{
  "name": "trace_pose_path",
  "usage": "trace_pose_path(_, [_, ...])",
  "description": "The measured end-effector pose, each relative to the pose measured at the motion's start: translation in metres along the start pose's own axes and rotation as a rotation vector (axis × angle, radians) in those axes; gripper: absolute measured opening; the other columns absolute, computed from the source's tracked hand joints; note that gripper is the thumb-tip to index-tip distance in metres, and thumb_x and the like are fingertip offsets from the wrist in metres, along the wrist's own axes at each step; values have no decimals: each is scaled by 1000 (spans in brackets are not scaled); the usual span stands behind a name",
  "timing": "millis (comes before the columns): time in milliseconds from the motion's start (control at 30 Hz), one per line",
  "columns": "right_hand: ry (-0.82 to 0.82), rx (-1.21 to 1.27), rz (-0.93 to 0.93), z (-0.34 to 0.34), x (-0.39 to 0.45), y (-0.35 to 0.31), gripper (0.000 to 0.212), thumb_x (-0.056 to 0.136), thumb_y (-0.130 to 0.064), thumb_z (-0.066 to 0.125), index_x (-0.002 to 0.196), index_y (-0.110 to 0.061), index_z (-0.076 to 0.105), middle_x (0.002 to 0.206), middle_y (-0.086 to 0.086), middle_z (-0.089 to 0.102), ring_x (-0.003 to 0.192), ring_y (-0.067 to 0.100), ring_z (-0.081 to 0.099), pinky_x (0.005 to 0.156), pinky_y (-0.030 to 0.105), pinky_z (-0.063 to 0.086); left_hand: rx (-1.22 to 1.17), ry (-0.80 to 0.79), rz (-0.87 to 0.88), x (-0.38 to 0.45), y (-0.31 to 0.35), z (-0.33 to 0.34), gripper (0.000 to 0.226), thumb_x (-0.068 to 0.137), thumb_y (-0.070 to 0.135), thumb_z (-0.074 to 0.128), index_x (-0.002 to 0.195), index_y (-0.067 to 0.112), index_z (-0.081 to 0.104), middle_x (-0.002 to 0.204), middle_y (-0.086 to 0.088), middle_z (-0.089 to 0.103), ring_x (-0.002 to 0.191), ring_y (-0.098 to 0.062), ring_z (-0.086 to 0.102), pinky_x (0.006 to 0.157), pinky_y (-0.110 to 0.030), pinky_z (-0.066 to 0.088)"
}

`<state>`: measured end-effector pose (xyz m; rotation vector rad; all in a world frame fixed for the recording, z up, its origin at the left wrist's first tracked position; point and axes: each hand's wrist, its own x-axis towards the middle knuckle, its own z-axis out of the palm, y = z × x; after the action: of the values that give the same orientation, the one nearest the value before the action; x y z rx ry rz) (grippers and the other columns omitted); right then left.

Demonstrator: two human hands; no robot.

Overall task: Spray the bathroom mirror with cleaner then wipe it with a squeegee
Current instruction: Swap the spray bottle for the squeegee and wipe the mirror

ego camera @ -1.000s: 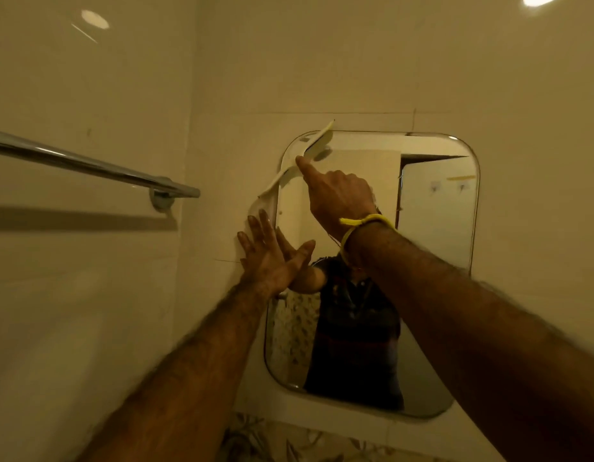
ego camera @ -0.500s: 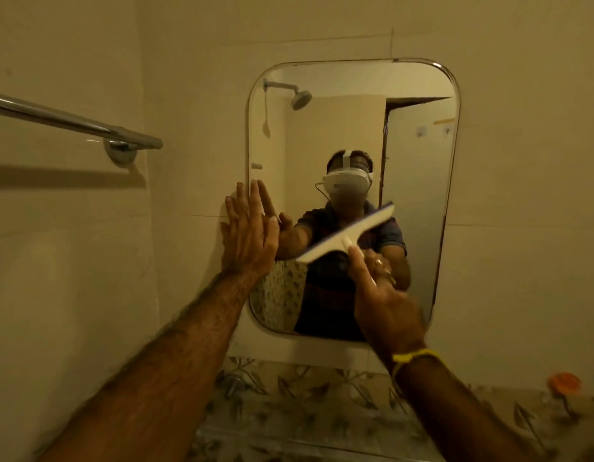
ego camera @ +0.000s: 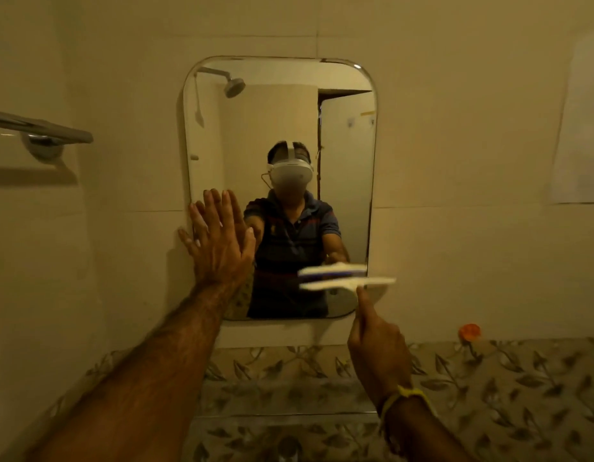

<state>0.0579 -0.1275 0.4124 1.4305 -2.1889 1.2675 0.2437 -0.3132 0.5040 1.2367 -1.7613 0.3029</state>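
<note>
A rounded rectangular mirror (ego camera: 342,128) hangs on the cream tiled wall ahead. My left hand (ego camera: 219,243) lies flat with fingers spread on the mirror's lower left edge, half on the wall. My right hand (ego camera: 377,348), a yellow band at its wrist, grips the handle of a white squeegee (ego camera: 347,284). The squeegee blade lies level across the mirror's lower right corner and sticks out past the right edge. Its reflection shows just above it. No spray bottle is clearly in view.
A chrome towel bar (ego camera: 38,128) juts from the left wall at shoulder height. An orange cap (ego camera: 469,331) sits low at the right, above the leaf-patterned tile band (ego camera: 489,378). A pale sheet (ego camera: 579,128) hangs on the right wall.
The squeegee went from the mirror's top left corner down across the glass to the lower right corner. My left hand stayed pressed on the left edge. The view tilted downward.
</note>
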Motion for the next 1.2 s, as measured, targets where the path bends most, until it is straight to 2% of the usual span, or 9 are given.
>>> trace_pose_path(167, [229,272,-154,-64,92,-87,46,105,-31,34,151,-34,31,66,-2,55,48,10,52,41,23,50,33,-4,70,34,18,-24,88,98,63,41,161,26,-8,170,-7,-13,156,-34,-10,121,-69,4])
trace_pose_path(267, [373,260,-212,-107,151,-137,43,106,-27,32,150,-29,35,67,-4,50,55,11,52,55,31,53,68,0,98,51,21,-37,98,90,71,50,162,28,-1,170,-5,-15,156,-34,-13,119,-70,2])
trace_pose_path(433, [419,225,-204,-136,216,-181,46,104,-25,34,149,-27,38,122,11,65,106,28,64,86,39,55,17,-34,39,73,-3,-45,113,78,82,54,159,40,-13,168,0,-24,154,-38,-16,117,-74,9])
trace_pose_path(500, [403,188,-202,-130,222,-183,49,103,-22,34,151,-26,33,126,14,63,110,32,63,87,41,53,-12,-60,46,75,-10,-41,114,77,81,56,157,43,-17,167,2,-27,154,-39,-15,118,-73,11])
trace_pose_path(667, [463,98,-167,-111,226,-178,58,100,-14,39,155,-26,26,116,13,66,100,30,66,70,33,48,-43,-6,58,78,-9,-30,110,82,75,57,155,44,-19,166,1,-27,154,-40,-16,116,-73,5])
trace_pose_path(867, [499,123,-175,-42,176,-138,59,102,-24,43,157,-24,19,68,2,55,55,17,54,51,28,47,-93,113,110,68,-23,-23,88,97,59,45,160,33,-11,170,-4,-15,157,-34,-7,122,-61,7])
trace_pose_path(1033, [504,169,-175,5,133,-94,54,104,-30,39,156,-22,25,61,3,54,50,17,53,50,32,53,-112,258,170,56,-64,-6,70,102,40,30,161,8,12,169,-12,12,157,-28,11,124,-45,20])
trace_pose_path(1133, [511,177,-141,29,108,-74,54,103,-29,39,155,-21,27,61,3,53,51,16,52,49,31,52,-131,380,137,64,-59,13,68,105,41,22,157,-2,23,165,-21,23,156,-20,6,126,-37,13])
trace_pose_path(1200, [494,158,-100,45,87,-62,55,102,-25,41,155,-22,26,61,1,51,50,15,49,48,30,49,-150,383,153,62,-55,19,70,104,40,22,154,-9,25,162,-28,24,155,-31,12,127,-39,10])
